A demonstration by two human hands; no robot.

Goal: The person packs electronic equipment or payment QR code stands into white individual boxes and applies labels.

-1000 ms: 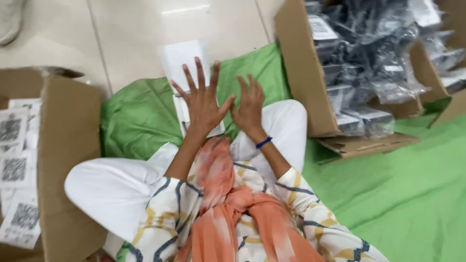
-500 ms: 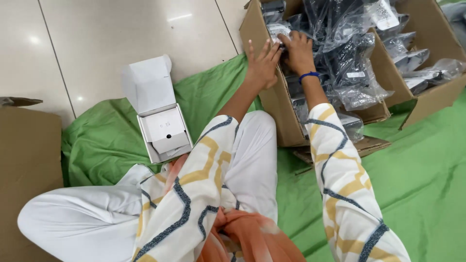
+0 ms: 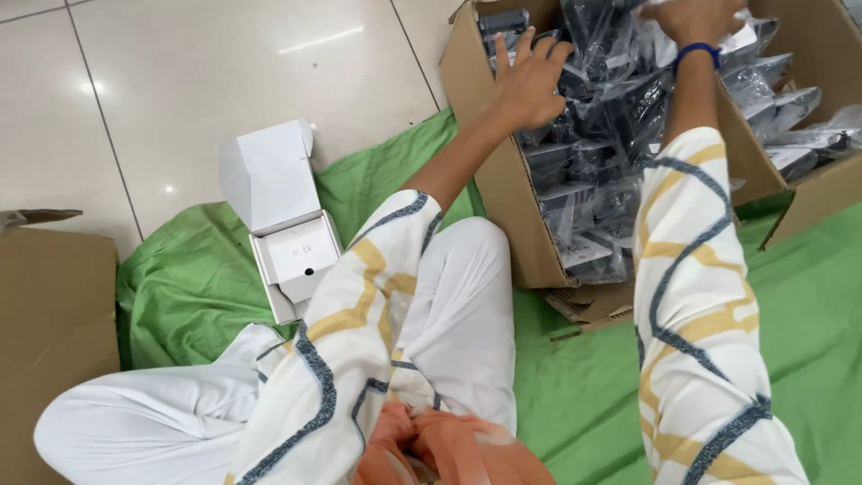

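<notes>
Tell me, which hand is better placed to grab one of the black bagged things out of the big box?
Probably the left hand: it lies flat on the black bagged parts in the cardboard box. The right hand is partly cut off at the picture's top edge.

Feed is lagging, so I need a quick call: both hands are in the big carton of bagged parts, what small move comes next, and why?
Probably close the left hand on one bagged part and lift it out. Both hands, the right hand too, already rest on the bags in the cardboard carton, but neither clearly holds one, and the small white box lies open on the green cloth.
</notes>
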